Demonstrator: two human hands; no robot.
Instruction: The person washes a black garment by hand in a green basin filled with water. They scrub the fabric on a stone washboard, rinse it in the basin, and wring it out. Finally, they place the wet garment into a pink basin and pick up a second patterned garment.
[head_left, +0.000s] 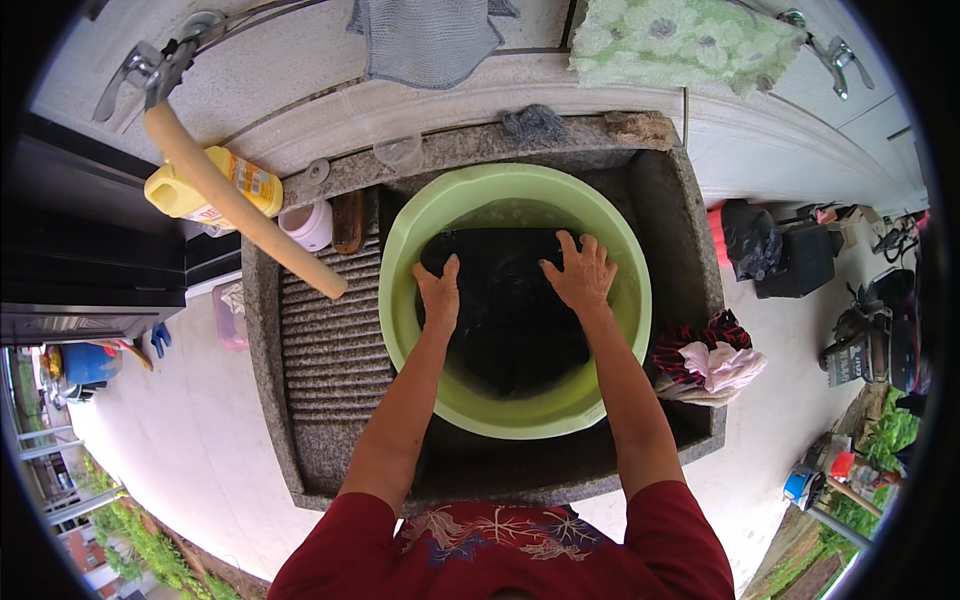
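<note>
A large pale green plastic basin (407, 360) stands in a stone laundry sink (264, 420). Dark wet cloth (517, 300) lies in the basin's water, spread wide with its top edge nearly straight. My left hand (439, 292) grips the cloth near its left side, thumb on top and most fingers hidden. At the upper right, my right hand (581, 274) holds the cloth's edge with bent, spread fingers. Both forearms reach over the basin's near rim.
A tan hose (240, 206) hangs from a tap (154, 71) over the ridged washboard (326, 352). Beside it are a yellow jug (255, 184), a wooden-backed brush (348, 225) and a white tub (307, 225). A scouring pad (534, 124) sits on the back ledge; bundled clothes (712, 360) drape the right rim.
</note>
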